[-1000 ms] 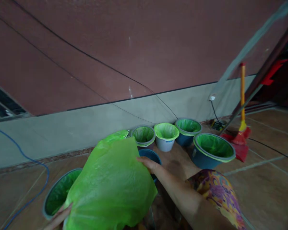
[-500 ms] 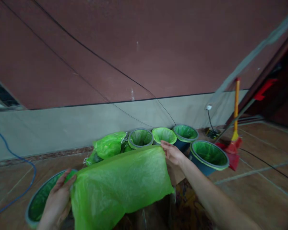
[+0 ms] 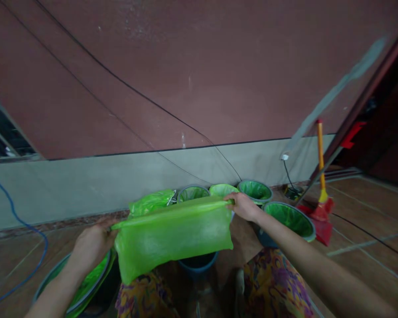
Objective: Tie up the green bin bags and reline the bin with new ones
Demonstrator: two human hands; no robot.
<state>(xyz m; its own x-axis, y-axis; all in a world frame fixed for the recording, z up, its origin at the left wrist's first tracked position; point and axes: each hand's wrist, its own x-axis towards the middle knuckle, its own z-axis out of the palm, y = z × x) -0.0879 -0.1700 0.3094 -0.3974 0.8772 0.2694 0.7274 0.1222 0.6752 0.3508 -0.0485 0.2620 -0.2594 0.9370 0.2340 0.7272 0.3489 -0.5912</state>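
Observation:
Stretched between my two hands is a green plastic bag, its top edge taut and its body hanging down in front of my knees. My left hand grips the bag's left top corner, above a lined bin on the floor. The right top corner is pinched in my right hand. Partly hidden under the bag, a dark blue bin stands between my knees. I cannot see its inside well.
Along the wall stand several bins with green liners, among them a grey-rimmed bin and a nearer bin. Bundled green bags lie beside them. A red broom leans at right; a blue hose runs at left.
The bag's top edge has been pulled into a tight, gathered fold, and both hands now grip it from above. The view has shifted, showing my knees and the dark blue bin below.

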